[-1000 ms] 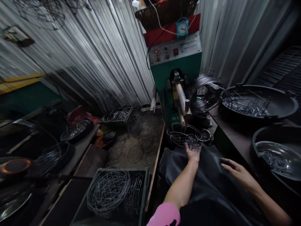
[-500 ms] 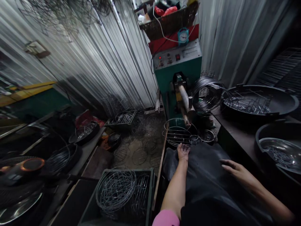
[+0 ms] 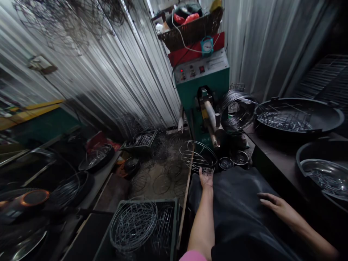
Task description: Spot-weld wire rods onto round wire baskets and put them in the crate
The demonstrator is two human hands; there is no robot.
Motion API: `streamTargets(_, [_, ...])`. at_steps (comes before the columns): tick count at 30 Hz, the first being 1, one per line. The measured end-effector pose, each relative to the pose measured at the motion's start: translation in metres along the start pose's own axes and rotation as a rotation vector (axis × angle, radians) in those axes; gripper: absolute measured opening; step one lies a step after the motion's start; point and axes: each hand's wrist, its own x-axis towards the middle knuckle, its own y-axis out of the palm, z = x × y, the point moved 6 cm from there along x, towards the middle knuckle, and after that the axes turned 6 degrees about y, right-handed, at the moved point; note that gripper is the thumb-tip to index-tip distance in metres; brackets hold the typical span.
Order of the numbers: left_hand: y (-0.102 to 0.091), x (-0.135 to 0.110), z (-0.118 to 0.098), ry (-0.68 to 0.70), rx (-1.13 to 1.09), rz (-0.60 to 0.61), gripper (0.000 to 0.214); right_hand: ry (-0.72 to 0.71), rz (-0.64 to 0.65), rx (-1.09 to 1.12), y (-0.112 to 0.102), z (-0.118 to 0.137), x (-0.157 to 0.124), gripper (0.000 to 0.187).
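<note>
My left hand [image 3: 206, 176] is closed palm-up on the near edge of a round wire rack [image 3: 193, 159], a hoop with several parallel bars. The rack is tilted in front of the welding-type machine [image 3: 202, 78], below its rod-like electrodes [image 3: 213, 132]. The fingertips are partly hidden among the wires. My right hand [image 3: 273, 203] hovers over or rests by the dark apron [image 3: 236, 192] on my lap, fingers stretched out and holding nothing.
A green crate [image 3: 175, 221] with wire racks stands at lower left. Small bowls [image 3: 240, 157] sit beyond my knees. To the right, a bench carries a large pan [image 3: 328, 116] of metal pieces and a steel bowl [image 3: 320, 165]. A wire coil [image 3: 236, 108] stands beside the machine.
The rack in my left hand has moved left and down, away from the electrodes, and has tilted. My right hand stays nearly where it was, fingers still stretched.
</note>
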Motion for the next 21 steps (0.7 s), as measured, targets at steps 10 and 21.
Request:
streamTargets(10, [-0.086, -0.015, -0.131, 0.488, 0.024, -0.355, 0.048, 0.231, -0.012, 0.137, -0.005, -0.038, 0.033, 0.043])
streamTargets(21, [-0.054, -0.111, -0.115, 0.497, 0.576, -0.097, 0.077, 0.277, 0.002, 0.15, 0.011, -0.051, 0.048, 0.032])
